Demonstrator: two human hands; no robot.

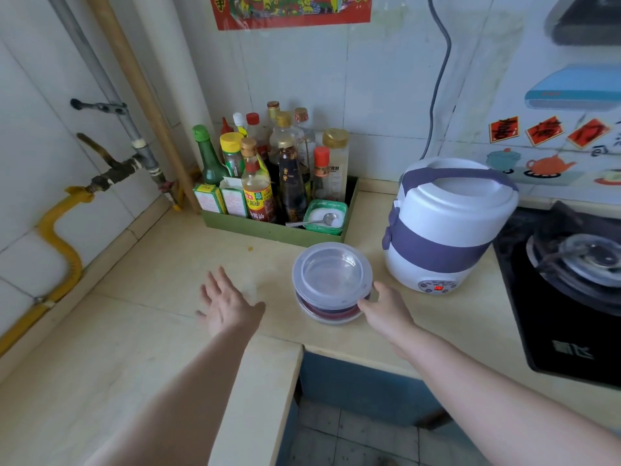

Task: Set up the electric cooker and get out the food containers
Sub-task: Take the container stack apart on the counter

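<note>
At the far left of the frame we see wall pipes (111,105) and a yellow hose (60,237), which play no part here. Moving right, a green tray (268,232) of sauce bottles sits against the back wall in the upper middle.

Lower down, left of centre, our left hand (228,304) is spread flat and open over the bare counter (151,331), holding nothing; whether the palm actually touches the surface we cannot quite tell.

Just right of it, at the frame's middle, stands the stack of food containers (332,280), round, clear-lidded, set upright on the counter. Our right hand (386,307) is at the stack's lower right edge, fingers curled against the rim; it looks like a light hold rather than a firm clasp.

Further right, the electric cooker (447,227) stands closed, its display lit, with the gas stove (571,274) at the far right edge.

So the stack lies between our hands: to the right of the left hand, well apart from it, and touching the right. The right hand is plainly nearer. Being round, the stack has no long axis to favour.
</note>
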